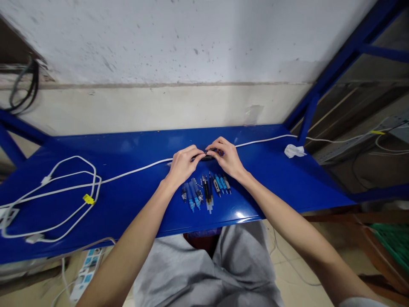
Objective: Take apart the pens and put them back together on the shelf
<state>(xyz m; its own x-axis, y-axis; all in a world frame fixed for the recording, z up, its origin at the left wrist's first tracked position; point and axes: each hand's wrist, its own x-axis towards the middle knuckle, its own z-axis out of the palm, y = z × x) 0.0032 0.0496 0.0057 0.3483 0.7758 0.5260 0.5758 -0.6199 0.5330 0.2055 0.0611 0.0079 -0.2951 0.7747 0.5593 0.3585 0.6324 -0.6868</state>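
Note:
My left hand and my right hand meet over the middle of the shelf, fingertips pinched together. Between them is a small dark piece, mostly covered by the fingers, so its kind is unclear. Just below the hands lie disassembled pen parts in groups. Clear blue pen barrels are at the left, with small springs beside them. Several ink refills lie side by side in the centre. To their right sits a row of grey and blue pen front sections.
A white cable runs across the blue shelf behind the hands. It loops at the left near a yellow tag. Crumpled white tissue lies at the right. Blue frame posts and a wall bound the shelf. A power strip is below.

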